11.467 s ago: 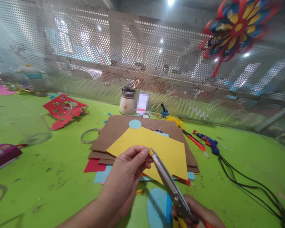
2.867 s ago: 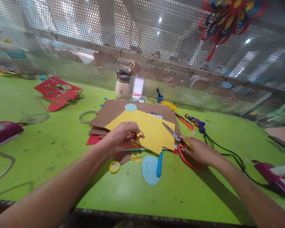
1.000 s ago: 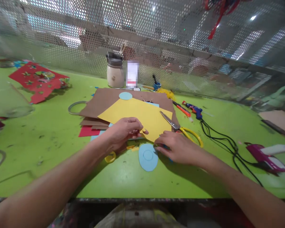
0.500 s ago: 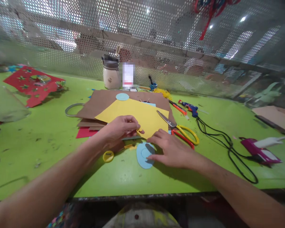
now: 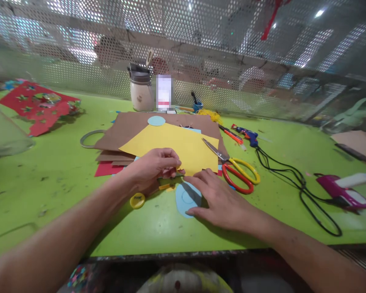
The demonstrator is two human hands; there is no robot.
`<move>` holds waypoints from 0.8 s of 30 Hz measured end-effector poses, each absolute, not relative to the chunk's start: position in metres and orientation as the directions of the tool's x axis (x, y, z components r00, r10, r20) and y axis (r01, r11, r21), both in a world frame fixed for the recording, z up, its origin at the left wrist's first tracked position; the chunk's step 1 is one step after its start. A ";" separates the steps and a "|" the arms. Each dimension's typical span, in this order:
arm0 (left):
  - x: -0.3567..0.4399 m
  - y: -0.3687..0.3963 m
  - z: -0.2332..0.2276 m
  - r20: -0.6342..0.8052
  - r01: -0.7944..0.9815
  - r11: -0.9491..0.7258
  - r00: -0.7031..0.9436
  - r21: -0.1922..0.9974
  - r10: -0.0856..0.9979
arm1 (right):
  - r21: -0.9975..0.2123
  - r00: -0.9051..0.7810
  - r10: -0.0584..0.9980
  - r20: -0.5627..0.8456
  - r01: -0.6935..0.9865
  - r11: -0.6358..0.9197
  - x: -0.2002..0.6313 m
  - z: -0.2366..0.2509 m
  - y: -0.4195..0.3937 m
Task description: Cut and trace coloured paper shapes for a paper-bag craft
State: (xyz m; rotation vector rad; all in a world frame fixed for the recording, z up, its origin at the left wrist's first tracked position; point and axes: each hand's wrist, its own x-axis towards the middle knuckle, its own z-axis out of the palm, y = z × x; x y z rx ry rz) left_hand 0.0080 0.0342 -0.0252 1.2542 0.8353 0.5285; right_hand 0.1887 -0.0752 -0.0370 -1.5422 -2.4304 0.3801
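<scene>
My left hand (image 5: 163,165) is closed in a pinch over the near edge of a yellow paper sheet (image 5: 171,140). Whatever sits between its fingertips is too small or hidden to make out. My right hand (image 5: 212,195) is open, thumb and fingers apart, around the right side of a light blue paper cutout (image 5: 184,199) with a circle drawn on it. Its thumb touches the cutout's lower edge. Close to my left wrist lie a round yellow disc (image 5: 137,200) and small yellow strips (image 5: 166,186). Scissors (image 5: 222,156) with red and yellow handles rest partly on the yellow sheet.
Brown sheets (image 5: 122,130) are stacked under the yellow one, a pale blue oval (image 5: 156,121) on top. A tape ring (image 5: 87,140) lies left. To the right are an orange cutter (image 5: 232,134), a blue glue gun (image 5: 248,136) and a corded purple device (image 5: 338,191). A jar (image 5: 141,91) stands behind.
My right hand has shifted slightly down and right along the blue cutout. A yellow bit seen at my left fingertips no longer shows clearly. The whole view has shifted a little.
</scene>
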 end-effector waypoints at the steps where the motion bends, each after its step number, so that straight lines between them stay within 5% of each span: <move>1: 0.008 0.034 -0.025 -0.259 0.098 0.254 0.609 0.962 0.749 | -0.344 -0.419 0.906 0.060 0.843 0.413 0.189 -0.037 -0.076; 13: 0.011 0.035 -0.027 -0.233 0.051 0.254 0.597 0.966 0.767 | -0.659 -0.263 0.964 0.042 0.718 0.224 0.190 -0.048 -0.072; 19: 0.007 0.036 -0.028 -0.216 0.048 0.238 0.617 0.970 0.756 | -0.918 -0.204 0.977 0.058 0.374 0.132 0.191 -0.055 -0.064; 24: 0.001 0.041 -0.022 -0.230 0.055 0.253 0.636 0.966 0.737 | -0.993 -0.132 0.991 -0.002 0.119 0.014 0.195 -0.049 -0.053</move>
